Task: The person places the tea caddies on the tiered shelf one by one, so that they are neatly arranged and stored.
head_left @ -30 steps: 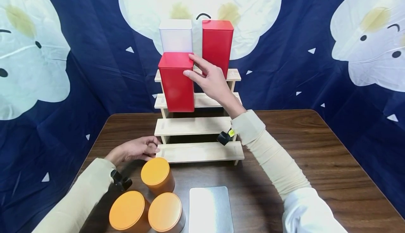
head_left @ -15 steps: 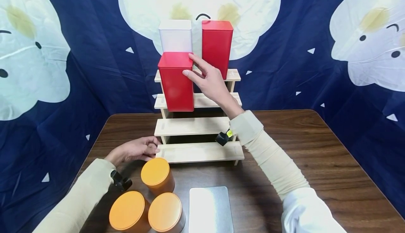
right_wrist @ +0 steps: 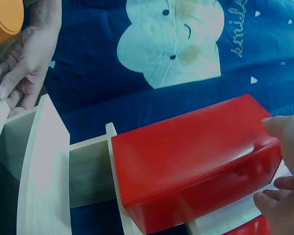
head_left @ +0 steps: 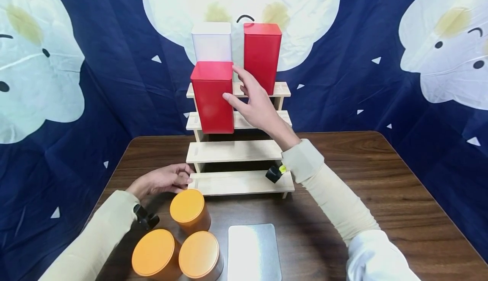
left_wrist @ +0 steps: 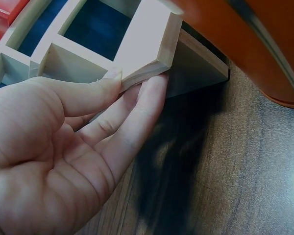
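My left hand [head_left: 165, 180] pinches the left end of the lowest step of a wooden tiered shelf [head_left: 233, 151]; the left wrist view shows the thumb [left_wrist: 95, 95] on top and fingers beneath the board. A tall red tin [head_left: 213, 101] stands upright on the left of the second step from the top. Beside its right side is my right hand [head_left: 259, 103], thumb and forefinger spread, fingertips right at the tin's edge. On the top step stand a white tin [head_left: 212, 43] at left, partly hidden behind the red one, and a second red tin [head_left: 262, 56] at right.
Several orange round tins, one of them an orange tin [head_left: 188, 209] near my left hand, stand at the front left of the dark wooden table [head_left: 343, 166]. A flat silver tin [head_left: 253, 251] lies at front centre. Blue cloth [head_left: 114, 26] hangs behind.
My right hand has drawn slightly right off the red tin, its fingers no longer over the lid. The tin stays on its step. The left hand keeps its grip.
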Demonstrator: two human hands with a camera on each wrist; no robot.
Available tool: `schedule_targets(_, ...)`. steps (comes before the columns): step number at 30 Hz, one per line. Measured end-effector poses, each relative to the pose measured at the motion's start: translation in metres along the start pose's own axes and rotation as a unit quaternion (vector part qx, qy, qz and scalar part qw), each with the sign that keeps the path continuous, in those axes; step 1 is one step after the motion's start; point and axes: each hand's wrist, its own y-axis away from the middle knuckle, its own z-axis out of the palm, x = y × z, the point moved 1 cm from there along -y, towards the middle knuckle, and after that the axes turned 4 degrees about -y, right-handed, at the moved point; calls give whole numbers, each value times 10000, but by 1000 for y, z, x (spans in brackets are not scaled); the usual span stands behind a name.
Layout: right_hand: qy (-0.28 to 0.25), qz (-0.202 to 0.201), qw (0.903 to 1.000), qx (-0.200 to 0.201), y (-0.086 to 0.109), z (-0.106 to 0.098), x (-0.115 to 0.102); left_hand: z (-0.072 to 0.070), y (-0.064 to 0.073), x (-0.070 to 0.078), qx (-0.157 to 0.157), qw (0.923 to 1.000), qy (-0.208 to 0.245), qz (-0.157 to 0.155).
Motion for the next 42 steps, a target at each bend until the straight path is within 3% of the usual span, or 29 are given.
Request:
schedule_targets(7, 209, -338, 9992, -1, 19, -9, -12, 0, -1, 2, 28, 9999, 86, -106)
schedule_targets(17, -141, -284, 9995, -54, 55, -26, -44, 0, 0, 1, 146, 9998, -36, -144)
schedule_targets(27, -422, -539, 9976, -118, 76, -30, -13, 1, 1, 1, 207, 9996, -111, -157)
schedule_targets(36, -999, 1, 9941, -424, 103, -33, -29, 1, 0, 1, 178, 9997, -85, -137)
schedule_targets(42, -1188, -29, 9914, -552, 120, -30, -27, 1, 1, 2, 189, 9996, -75, -195)
